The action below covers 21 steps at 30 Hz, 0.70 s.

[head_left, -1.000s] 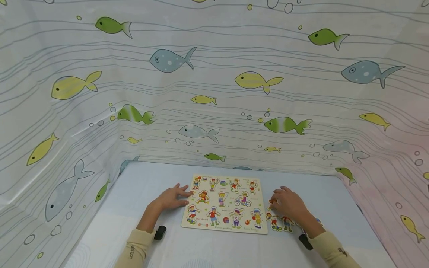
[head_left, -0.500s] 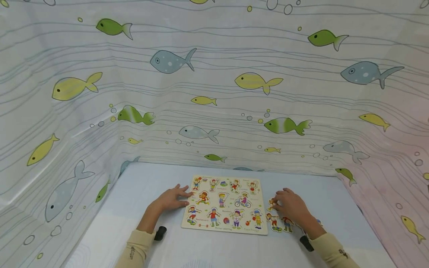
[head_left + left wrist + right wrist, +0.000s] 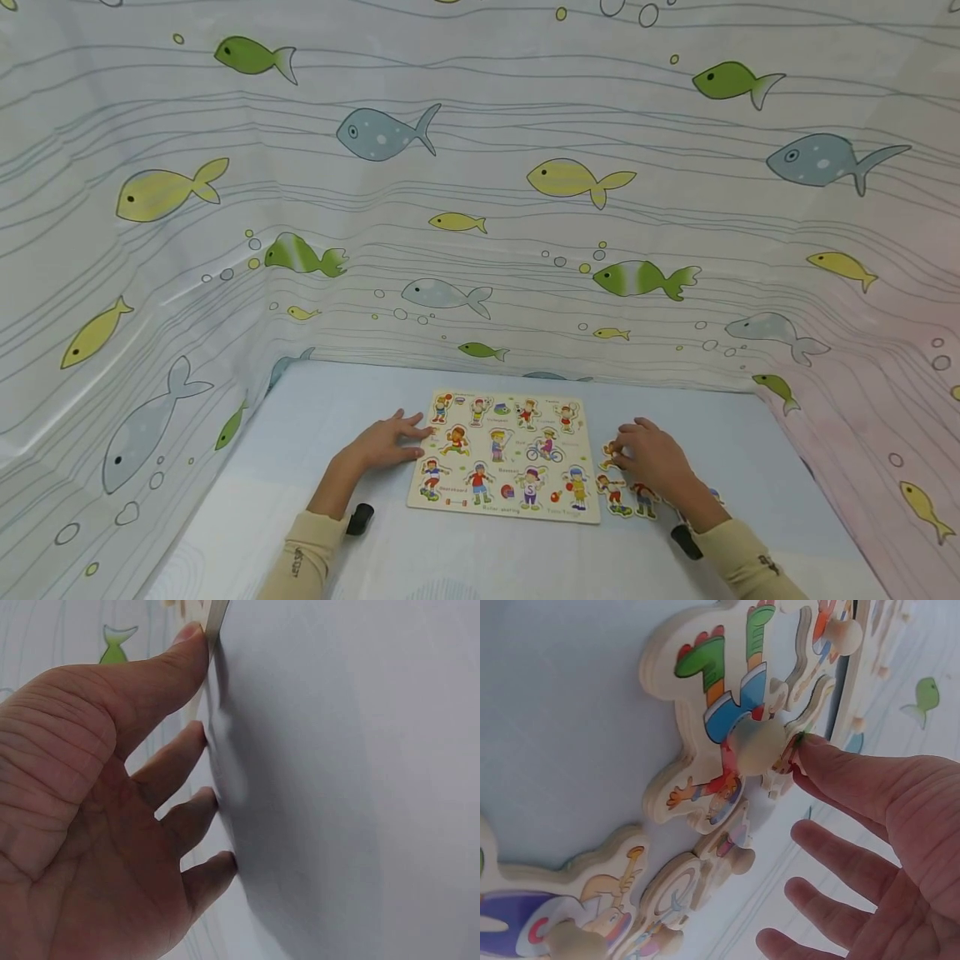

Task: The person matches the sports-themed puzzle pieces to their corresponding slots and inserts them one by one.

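Behind the puzzle board [image 3: 476, 458] is a big white wall sheet [image 3: 480, 187] with green, blue and yellow fish [image 3: 378, 135] drawn all over it. Under the board is the surface [image 3: 405, 558], white and pale blue. The board lies flat and shows kids playing sports, and one rides a bike. Two tan sleeves [image 3: 307, 546] come in from the near side of the board. Left of the board is the left hand [image 3: 386, 442]. Its grip is spread, and the thumb touches the board's edge. Right of the board is the right hand [image 3: 656, 462]. Its grip is pinching a small wooden piece [image 3: 787, 759] with the thumb and one finger, and the other fingers stand apart. That piece is just beside the board's right edge. By each wrist is a small black block [image 3: 360, 519]. More loose pieces [image 3: 617, 497] lie right of the board, some partly under the right hand. The green-boot piece [image 3: 724, 720] has blue shorts. Round knobs [image 3: 756, 746] stick up from the pieces.
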Available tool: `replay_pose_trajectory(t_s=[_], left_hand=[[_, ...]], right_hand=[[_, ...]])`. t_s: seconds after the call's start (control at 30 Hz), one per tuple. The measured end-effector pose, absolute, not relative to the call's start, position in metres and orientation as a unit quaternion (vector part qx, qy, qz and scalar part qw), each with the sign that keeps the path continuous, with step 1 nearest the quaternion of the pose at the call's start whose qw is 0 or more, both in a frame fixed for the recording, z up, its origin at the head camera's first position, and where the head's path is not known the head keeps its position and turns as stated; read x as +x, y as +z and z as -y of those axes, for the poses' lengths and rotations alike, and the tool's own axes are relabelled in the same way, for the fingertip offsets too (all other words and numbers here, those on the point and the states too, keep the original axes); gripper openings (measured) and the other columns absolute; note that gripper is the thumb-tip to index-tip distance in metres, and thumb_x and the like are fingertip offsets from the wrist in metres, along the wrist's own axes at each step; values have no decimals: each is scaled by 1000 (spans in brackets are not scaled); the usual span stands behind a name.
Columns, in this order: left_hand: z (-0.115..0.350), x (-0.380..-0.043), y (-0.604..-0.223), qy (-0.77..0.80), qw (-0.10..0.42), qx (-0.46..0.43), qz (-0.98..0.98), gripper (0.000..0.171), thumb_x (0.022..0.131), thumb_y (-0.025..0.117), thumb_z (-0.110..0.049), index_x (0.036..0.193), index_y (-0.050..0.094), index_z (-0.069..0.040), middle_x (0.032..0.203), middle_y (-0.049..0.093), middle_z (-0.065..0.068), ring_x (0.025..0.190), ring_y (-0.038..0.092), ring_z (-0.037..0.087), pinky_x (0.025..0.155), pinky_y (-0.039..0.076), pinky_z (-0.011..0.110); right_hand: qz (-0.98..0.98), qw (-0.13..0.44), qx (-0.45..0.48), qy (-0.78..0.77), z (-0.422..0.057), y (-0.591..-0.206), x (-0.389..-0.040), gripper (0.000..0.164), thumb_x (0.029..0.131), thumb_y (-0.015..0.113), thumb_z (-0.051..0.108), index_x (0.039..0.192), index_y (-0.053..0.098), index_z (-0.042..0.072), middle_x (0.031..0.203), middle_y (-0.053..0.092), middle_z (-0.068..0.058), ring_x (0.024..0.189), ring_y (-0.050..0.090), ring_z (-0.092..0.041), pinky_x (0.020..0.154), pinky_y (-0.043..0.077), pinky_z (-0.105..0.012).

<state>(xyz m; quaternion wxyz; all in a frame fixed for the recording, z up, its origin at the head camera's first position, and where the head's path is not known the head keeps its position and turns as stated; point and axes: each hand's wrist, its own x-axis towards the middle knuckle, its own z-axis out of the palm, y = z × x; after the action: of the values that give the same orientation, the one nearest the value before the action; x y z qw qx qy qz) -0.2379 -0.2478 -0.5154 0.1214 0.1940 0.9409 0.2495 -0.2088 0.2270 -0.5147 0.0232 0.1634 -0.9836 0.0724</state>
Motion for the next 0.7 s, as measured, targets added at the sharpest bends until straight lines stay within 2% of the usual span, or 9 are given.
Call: replay_pose_trajectory(t_s=[0.7], left_hand=[[247,-238,-515,253,125,188,-941,44,89,73,-28,130,66,-16,149,44,14,142,25,48,109,26,65]], right_hand=[[985,15,146,86,-224,-495,-205,13,83,80,22,94,78,14,124,65,-16,130,45,-45,102,40,-61]])
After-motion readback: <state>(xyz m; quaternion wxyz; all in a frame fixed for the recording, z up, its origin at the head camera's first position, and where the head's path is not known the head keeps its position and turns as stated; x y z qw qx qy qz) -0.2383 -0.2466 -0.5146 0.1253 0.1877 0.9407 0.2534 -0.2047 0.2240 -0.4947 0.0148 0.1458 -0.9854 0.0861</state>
